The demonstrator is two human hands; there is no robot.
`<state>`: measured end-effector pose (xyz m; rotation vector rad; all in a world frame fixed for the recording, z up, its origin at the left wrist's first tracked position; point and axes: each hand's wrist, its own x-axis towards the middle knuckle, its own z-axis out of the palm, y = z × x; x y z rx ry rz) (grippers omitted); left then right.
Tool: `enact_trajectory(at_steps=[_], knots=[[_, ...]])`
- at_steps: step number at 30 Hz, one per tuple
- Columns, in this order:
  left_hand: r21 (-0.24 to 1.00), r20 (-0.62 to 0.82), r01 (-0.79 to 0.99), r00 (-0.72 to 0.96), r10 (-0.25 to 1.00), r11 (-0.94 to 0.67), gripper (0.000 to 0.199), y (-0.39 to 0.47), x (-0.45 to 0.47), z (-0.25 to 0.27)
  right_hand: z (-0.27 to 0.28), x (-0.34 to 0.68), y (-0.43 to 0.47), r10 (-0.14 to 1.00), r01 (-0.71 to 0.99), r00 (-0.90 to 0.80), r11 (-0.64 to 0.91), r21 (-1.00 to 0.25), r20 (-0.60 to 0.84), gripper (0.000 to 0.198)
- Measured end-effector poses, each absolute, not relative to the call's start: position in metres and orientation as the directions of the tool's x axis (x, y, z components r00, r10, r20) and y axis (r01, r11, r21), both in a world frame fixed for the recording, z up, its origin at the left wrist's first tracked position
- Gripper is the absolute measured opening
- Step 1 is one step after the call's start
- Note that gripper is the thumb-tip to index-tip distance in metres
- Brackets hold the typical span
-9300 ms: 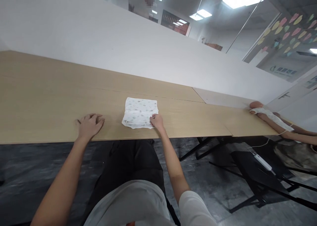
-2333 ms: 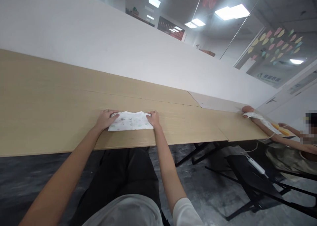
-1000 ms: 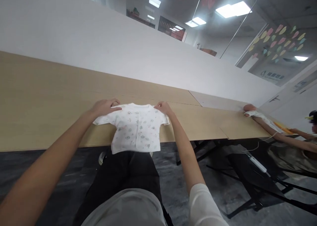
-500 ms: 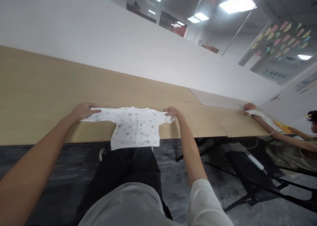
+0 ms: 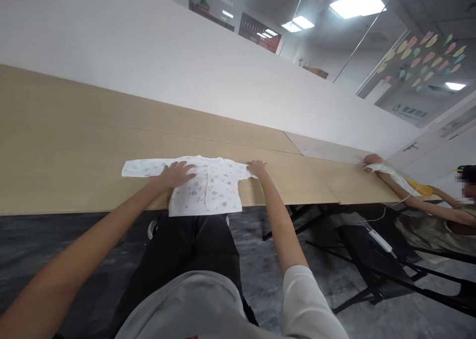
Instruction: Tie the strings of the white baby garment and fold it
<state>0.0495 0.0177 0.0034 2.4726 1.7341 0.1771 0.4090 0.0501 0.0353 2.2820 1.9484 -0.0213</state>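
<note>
A white baby shirt [image 5: 225, 188] with small green and grey prints lies face up on the wooden table [image 5: 74, 131]. Its front placket is closed, and the bottom hem hangs slightly over the near edge. My left hand [image 5: 177, 174] rests open on the chest near the left armpit, fingers spread flat on the cloth. The left sleeve [image 5: 139, 168] stretches out straight beyond that hand. At the end of the right, shorter-looking sleeve, my right hand [image 5: 257, 168] is closed over the cuff, which it mostly covers.
A white wall [image 5: 186, 76] with glass above runs behind the table. To the right, a person [image 5: 455, 217] reaches over a doll [image 5: 374, 160] in white cloth, beside a yellow item [image 5: 418, 186]. A black folding chair [image 5: 372, 259] bears a white power strip [image 5: 382, 240].
My left hand has let go of the left cuff and moved right onto the shirt's chest. The right hand remains at the right cuff, now covering more of it.
</note>
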Motion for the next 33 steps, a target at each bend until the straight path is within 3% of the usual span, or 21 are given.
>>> enact_trajectory(at_steps=[3, 7, 10, 15, 25, 33], knots=[[0.182, -0.025, 0.94, 0.298, 0.954, -0.289, 0.059, 0.017, 0.049, -0.009, 0.038, 0.427, 0.044, 0.971, 0.967, 0.235, -0.228, 0.114, -0.051, 0.045], [0.256, 0.011, 0.927, 0.28, 0.96, -0.274, 0.056, 0.024, 0.04, -0.014, 0.04, 0.424, 0.039, 0.955, 0.953, 0.282, -0.29, 0.089, 0.087, 0.042], [0.278, 0.04, 0.923, 0.266, 0.963, -0.267, 0.056, 0.033, 0.039, -0.014, 0.034, 0.388, 0.034, 0.971, 0.98, 0.19, -0.196, 0.03, 0.148, 0.043], [0.268, 0.058, 0.92, 0.281, 0.958, -0.286, 0.056, 0.044, 0.038, -0.014, 0.012, 0.319, 0.014, 0.991, 0.986, -0.104, 0.114, -0.119, 0.088, 0.044], [0.259, 0.033, 0.928, 0.268, 0.963, -0.267, 0.057, 0.062, 0.04, -0.012, 0.012, 0.337, 0.038, 0.983, 0.965, -0.185, 0.185, -0.186, 0.014, 0.043], [0.243, 0.111, 0.939, 0.224, 0.968, -0.245, 0.046, 0.071, 0.077, 0.014, 0.021, 0.29, 0.065, 0.983, 0.974, -0.134, 0.153, -0.167, 0.123, 0.037]])
